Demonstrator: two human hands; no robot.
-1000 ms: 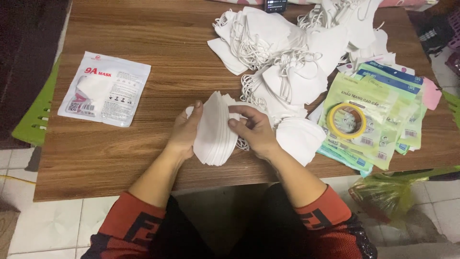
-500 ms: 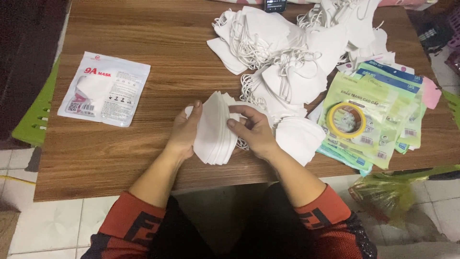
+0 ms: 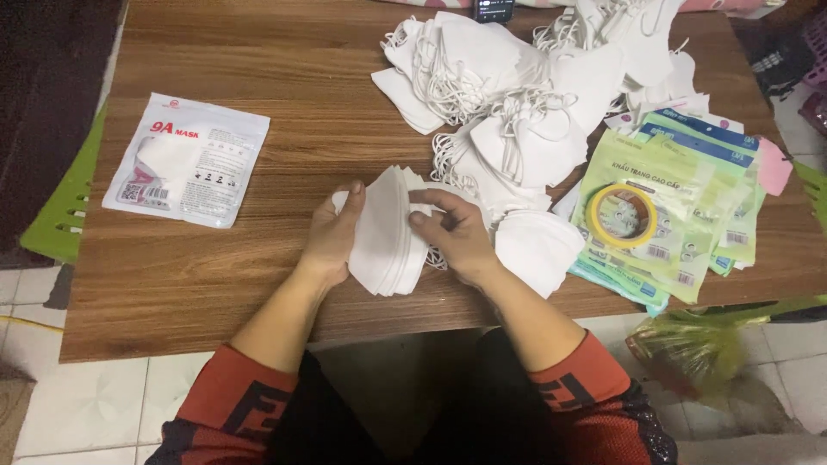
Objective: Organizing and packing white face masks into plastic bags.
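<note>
The left hand (image 3: 332, 237) cups the left face of a stack of white masks (image 3: 388, 231), fingers curled round its upper edge; the right hand (image 3: 457, 237) presses the stack from the other side, thumb and fingertips gripping its right face; both hands are closed on the stack, which stands on edge at the centre of the frame, its lower end close to the near edge of the wooden table (image 3: 258, 284).

Just right of the right hand lies a single white mask (image 3: 538, 250), touching the wrist area; above and to the right, a loose heap of white masks (image 3: 517, 86) with tangled ear loops spreads to the upper right of the frame and reaches the far edge; right of centre, a fan of green packets (image 3: 680, 215) carries a roll of yellow tape (image 3: 622, 215), the packets overhanging towards the right edge.

Left of the hands the tabletop lies bare up to a sealed white mask pouch (image 3: 185, 159) at the upper left; the near strip of wood below the hands is also open; a green plastic bag (image 3: 689, 349) hangs below the table's lower right corner.
</note>
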